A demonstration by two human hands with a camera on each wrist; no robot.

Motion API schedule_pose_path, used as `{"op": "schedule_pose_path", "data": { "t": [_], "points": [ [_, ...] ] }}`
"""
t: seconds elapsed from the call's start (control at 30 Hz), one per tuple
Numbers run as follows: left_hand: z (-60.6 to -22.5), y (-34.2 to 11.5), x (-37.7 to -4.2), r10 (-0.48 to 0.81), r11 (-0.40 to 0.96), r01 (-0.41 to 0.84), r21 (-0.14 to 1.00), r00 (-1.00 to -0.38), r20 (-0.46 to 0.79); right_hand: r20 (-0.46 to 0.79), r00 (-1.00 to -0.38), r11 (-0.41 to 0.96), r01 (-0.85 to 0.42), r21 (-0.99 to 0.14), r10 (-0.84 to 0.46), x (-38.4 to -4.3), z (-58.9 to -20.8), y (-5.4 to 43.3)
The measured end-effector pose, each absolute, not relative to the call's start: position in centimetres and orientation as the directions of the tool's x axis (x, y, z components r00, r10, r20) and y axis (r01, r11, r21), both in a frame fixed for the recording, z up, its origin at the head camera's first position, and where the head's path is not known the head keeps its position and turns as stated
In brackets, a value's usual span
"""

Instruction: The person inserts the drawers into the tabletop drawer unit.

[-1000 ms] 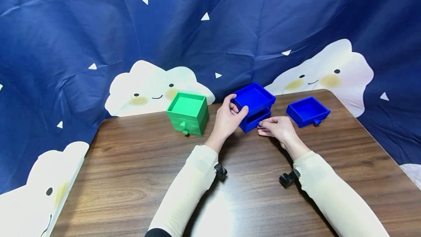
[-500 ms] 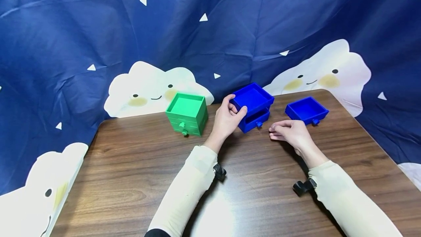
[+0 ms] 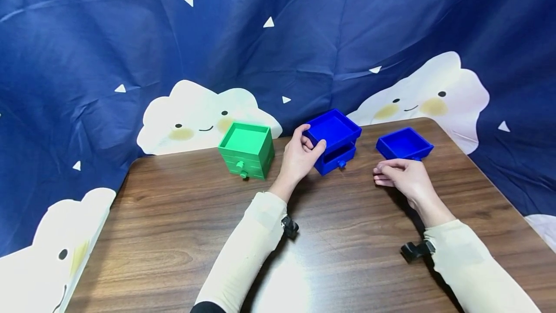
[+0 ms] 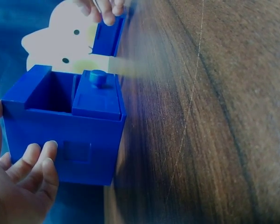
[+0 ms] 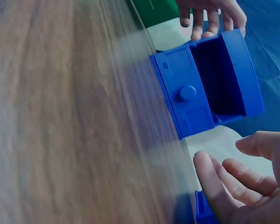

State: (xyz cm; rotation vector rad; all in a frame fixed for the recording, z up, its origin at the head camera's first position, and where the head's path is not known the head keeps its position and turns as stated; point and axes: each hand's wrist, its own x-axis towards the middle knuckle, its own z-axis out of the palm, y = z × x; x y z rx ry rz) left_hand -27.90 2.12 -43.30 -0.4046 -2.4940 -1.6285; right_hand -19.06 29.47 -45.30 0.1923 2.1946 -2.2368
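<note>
A small blue drawer cabinet (image 3: pixel 333 130) with a shallow tray top stands at the back of the table. Its upper slot is a dark hollow, while the lower drawer (image 5: pixel 170 79) with a round knob sits in place. My left hand (image 3: pixel 298 159) holds the cabinet by its left side, thumb at the front edge and fingers toward the back. To the right lies a loose blue drawer (image 3: pixel 405 144). Just in front of it is my right hand (image 3: pixel 408 177), partly hiding its knob. The right wrist view shows the thumb and bent fingers apart, holding nothing.
A green drawer cabinet (image 3: pixel 251 151) with two knobs stands left of the blue one on the wooden table (image 3: pixel 182 231). Behind the table's back edge hangs a dark blue curtain (image 3: pixel 234 52) with white clouds.
My right hand has let go of the lower drawer's knob and moved right to the front of the loose drawer. The left hand has stayed on the cabinet.
</note>
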Motion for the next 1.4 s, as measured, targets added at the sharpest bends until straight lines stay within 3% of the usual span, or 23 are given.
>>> {"op": "schedule_pose_path", "data": {
  "t": [0.27,1.0,1.4],
  "points": [
    [-43.3,2.1,-27.9,0.147,0.374,0.298,0.878,-0.954,0.261,-0.081,-0.990,-0.102,0.069,-0.992,0.114,-18.6,-45.2,31.0],
    [-43.3,2.1,-27.9,0.152,0.372,0.305,0.877,-0.952,0.267,-0.094,-0.948,-0.030,0.089,-0.996,0.303,-18.1,-44.9,34.5],
    [-43.2,2.0,-27.8,0.148,0.381,0.297,0.876,-0.955,0.259,-0.067,-0.916,0.212,0.162,-0.964,0.395,-18.4,-45.0,36.1]
  ]
}}
